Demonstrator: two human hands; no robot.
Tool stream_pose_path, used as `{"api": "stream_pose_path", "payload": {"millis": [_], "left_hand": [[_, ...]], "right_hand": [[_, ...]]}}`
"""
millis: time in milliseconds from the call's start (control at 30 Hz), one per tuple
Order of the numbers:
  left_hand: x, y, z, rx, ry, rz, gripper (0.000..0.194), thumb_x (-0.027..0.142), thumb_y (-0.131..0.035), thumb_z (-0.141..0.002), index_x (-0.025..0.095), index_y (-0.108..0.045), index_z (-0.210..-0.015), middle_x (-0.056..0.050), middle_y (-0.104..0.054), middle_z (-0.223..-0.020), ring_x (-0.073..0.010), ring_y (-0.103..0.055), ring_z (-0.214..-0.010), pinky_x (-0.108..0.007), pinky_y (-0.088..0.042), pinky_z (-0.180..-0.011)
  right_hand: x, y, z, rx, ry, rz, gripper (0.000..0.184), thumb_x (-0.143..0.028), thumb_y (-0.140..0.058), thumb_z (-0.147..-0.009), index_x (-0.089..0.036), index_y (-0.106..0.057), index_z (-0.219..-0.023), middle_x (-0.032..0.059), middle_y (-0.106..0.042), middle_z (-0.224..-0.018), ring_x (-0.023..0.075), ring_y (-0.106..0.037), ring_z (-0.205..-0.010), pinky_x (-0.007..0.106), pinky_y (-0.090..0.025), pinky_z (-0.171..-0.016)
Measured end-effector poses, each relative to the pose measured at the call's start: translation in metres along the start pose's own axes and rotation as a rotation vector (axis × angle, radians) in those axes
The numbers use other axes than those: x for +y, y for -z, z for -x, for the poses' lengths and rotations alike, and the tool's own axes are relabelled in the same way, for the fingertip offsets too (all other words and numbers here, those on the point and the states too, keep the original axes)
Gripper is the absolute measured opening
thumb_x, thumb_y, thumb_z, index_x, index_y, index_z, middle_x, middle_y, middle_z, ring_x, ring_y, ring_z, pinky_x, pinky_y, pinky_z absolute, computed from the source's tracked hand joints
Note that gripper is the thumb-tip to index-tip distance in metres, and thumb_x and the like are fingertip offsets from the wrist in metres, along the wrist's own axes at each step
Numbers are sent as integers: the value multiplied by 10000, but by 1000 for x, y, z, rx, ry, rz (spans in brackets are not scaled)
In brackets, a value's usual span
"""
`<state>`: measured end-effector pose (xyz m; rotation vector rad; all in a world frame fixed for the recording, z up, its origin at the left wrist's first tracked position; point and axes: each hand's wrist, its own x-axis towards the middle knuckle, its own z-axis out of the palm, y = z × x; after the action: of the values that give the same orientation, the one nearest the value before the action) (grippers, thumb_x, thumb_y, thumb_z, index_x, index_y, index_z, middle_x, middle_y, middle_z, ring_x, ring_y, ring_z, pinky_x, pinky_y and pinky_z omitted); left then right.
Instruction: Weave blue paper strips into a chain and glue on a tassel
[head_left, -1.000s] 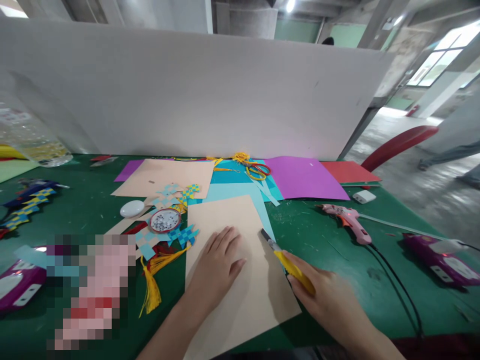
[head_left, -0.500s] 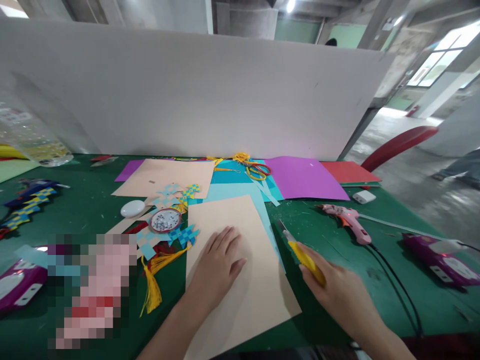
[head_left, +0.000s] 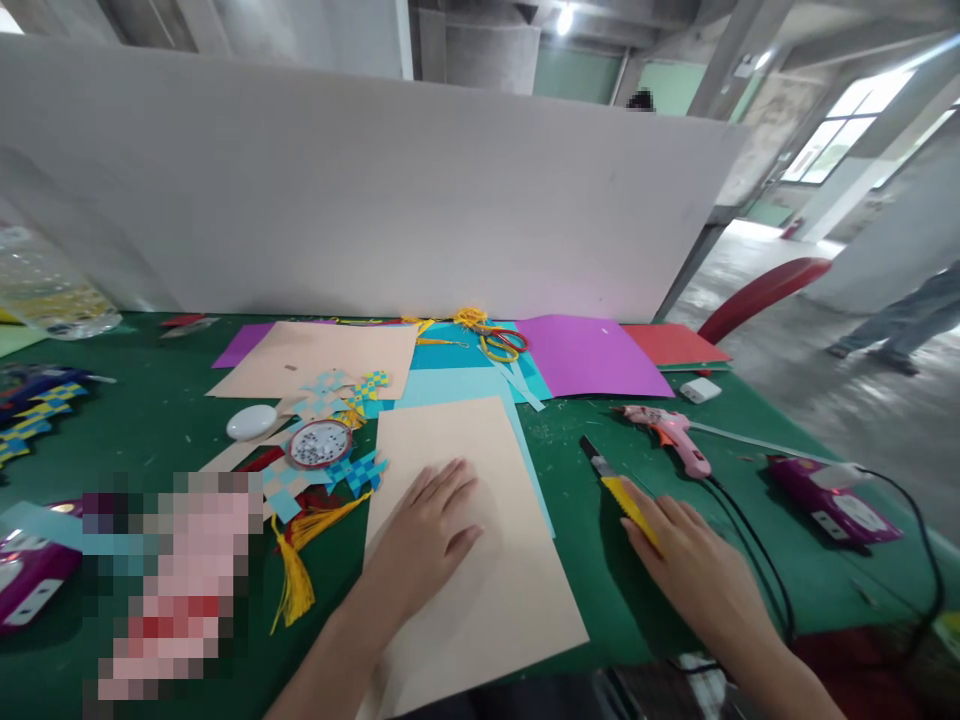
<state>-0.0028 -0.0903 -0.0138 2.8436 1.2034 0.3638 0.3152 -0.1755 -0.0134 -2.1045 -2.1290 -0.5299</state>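
Note:
My left hand (head_left: 424, 525) lies flat with fingers stretched on a peach sheet of paper (head_left: 517, 560). That sheet rests over a light blue sheet (head_left: 450, 385) on the green table. To the right of the paper, my right hand (head_left: 694, 560) grips a yellow utility knife (head_left: 630, 507), its blade pointing up and left, apart from the sheet. Left of the paper are a round dish of small beads (head_left: 321, 443), woven blue paper pieces (head_left: 360, 475) and a yellow tassel (head_left: 292, 585).
A pink glue gun (head_left: 671, 430) with its cord lies right of the knife, near a purple device (head_left: 832, 505). Scissors (head_left: 504, 345) and purple paper (head_left: 592, 355) are at the back, before a white partition (head_left: 337, 190). A plastic bottle (head_left: 52, 290) stands far left.
The right hand has moved the utility knife rightward, farther from the paper's edge. My left hand stays on the sheet. The whole view has shifted slightly.

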Motion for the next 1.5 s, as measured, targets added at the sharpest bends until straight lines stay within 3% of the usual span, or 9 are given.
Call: {"api": "stream_pose_path", "payload": {"millis": [100,200,367,433,600,800,933,1367,1500], "left_hand": [[0,0,2,-4,-9,-6,503,432,-359,-957,208,-356,-1407,-60,-331,-1494,-207,-285,-1380,-440,-247,-1138],[2,1,6,-8,-22,-14,517,448,-368,-950,205,-356,-1407,-65,-329,-1494,-219,-292,-1377,-449,-259,-1132],[6,2,11,23,-27,-8,517,433,-376,-948,191,-360,-1405,-88,-337,-1488,-229,-302,-1372,-456,-265,-1129],[6,2,11,34,-24,3,510,421,-383,-947,196,-362,-1404,-88,-344,-1484,-231,-305,-1370,-457,-265,-1129],[6,1,11,13,-16,4,516,428,-379,-947,201,-350,-1409,-79,-323,-1496,-234,-297,-1374,-472,-272,-1125],[7,1,11,35,-9,14,506,419,-394,-943,207,-364,-1401,-77,-342,-1487,-233,-310,-1368,-461,-270,-1129],[8,2,11,27,-9,5,515,427,-395,-941,210,-358,-1406,-77,-337,-1489,-231,-311,-1367,-460,-264,-1131],[8,0,10,17,-4,-5,523,429,-392,-942,201,-348,-1410,-68,-326,-1496,-228,-299,-1373,-455,-257,-1135],[8,0,10,7,-2,-14,514,427,-388,-944,206,-352,-1406,-59,-313,-1503,-221,-287,-1379,-449,-256,-1136]], "right_hand": [[-20,6,-5,113,44,-54,412,-330,-426,-919,-147,-526,-1275,166,-610,-1155,307,-570,-1056,450,-489,-817],[-54,14,-15,177,182,-220,394,-258,-420,-921,-126,-518,-1279,151,-489,-1361,278,-414,-1279,437,-433,-972],[-93,12,-32,22,464,-394,465,-225,-394,-929,-186,-399,-1392,70,-417,-1439,214,-304,-1362,470,-324,-1090],[-93,6,-35,8,414,-387,454,-240,-381,-940,-172,-407,-1388,81,-456,-1408,223,-327,-1351,487,-346,-1073],[-83,-7,-36,129,179,-335,417,-249,-375,-947,-55,-510,-1290,154,-491,-1365,251,-332,-1347,451,-398,-1047],[-93,-5,-42,47,263,-369,412,-233,-369,-944,-92,-512,-1303,149,-443,-1407,264,-313,-1355,444,-396,-1052],[-98,-8,-44,38,224,-361,406,-261,-400,-938,-154,-510,-1315,143,-418,-1427,288,-288,-1364,474,-387,-1048],[-98,-3,-43,12,177,-410,294,-203,-374,-931,-142,-595,-1114,158,-444,-1398,289,-249,-1379,474,-385,-1041],[-98,-5,-41,-15,177,-382,321,-188,-376,-928,-126,-565,-1180,165,-398,-1431,288,-219,-1389,462,-342,-1071]]}}
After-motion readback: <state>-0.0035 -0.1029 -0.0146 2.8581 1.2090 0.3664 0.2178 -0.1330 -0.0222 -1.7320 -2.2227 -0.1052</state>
